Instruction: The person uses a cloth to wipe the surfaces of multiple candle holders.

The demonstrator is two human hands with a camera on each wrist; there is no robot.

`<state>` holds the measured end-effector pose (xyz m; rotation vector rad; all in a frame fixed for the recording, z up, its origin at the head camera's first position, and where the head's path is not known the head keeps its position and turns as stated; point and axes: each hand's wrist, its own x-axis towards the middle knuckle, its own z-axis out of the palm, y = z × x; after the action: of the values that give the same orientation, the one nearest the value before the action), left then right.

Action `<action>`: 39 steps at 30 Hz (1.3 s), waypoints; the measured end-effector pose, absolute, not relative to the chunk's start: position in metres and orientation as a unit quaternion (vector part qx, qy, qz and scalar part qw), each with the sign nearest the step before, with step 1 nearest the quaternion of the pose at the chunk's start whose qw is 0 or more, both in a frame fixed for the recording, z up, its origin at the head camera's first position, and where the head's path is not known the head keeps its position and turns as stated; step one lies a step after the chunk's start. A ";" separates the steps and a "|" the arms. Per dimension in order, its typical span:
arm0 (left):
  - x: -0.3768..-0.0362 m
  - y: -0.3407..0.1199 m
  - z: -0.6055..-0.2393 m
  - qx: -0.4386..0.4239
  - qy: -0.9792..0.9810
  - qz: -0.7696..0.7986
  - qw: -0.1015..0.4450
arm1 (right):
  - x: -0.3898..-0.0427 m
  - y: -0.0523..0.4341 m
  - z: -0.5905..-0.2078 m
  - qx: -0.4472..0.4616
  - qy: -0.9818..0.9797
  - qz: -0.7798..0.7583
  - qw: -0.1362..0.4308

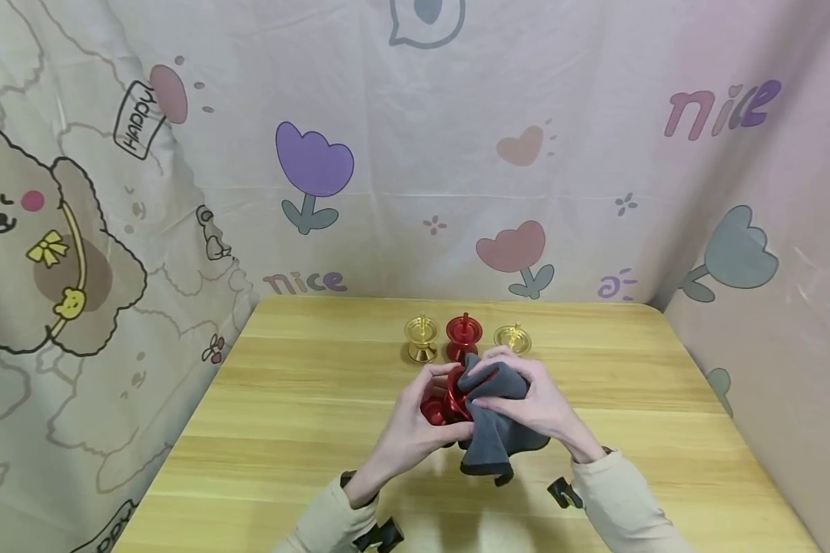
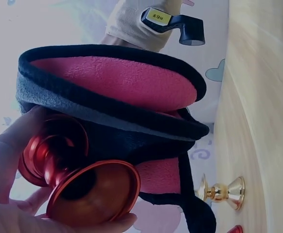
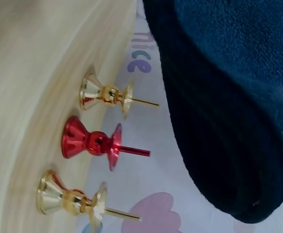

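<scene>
A shiny red candle holder (image 1: 436, 412) is gripped in my left hand (image 1: 408, 430) above the table, tipped on its side with its flared base toward the left. In the left wrist view the hollow underside of that base shows, with the thumb and fingers around the holder. My right hand (image 1: 536, 398) pinches a grey cloth (image 1: 491, 434) with black edging against the holder's upper end, which the folds hide. The cloth's pink side (image 2: 117, 80) is seen in the left wrist view. Dark blue-looking folds of it fill much of the right wrist view.
Behind the hands, a gold candle holder (image 1: 422, 339), a red candle holder (image 1: 464, 332) and another gold candle holder (image 1: 515, 338) stand upright in a row on the wooden table (image 1: 283, 399). A printed curtain (image 1: 387, 153) hangs at the table's back edge.
</scene>
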<state>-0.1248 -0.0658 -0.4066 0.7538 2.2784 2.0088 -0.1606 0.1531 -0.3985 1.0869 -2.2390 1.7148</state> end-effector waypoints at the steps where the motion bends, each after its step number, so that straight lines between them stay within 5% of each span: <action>1: -0.125 -0.066 -0.407 0.243 0.730 0.639 0.009 | -0.161 0.153 -0.400 0.361 -0.736 0.569 0.060; 39: -0.126 -0.070 -0.410 0.236 0.718 0.647 0.104 | -0.171 0.164 -0.417 0.418 -0.575 0.702 0.031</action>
<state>-0.1260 -0.0702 -0.4100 0.6951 2.1183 1.9072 -0.1713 0.1635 -0.4172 1.2896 -1.7725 2.1644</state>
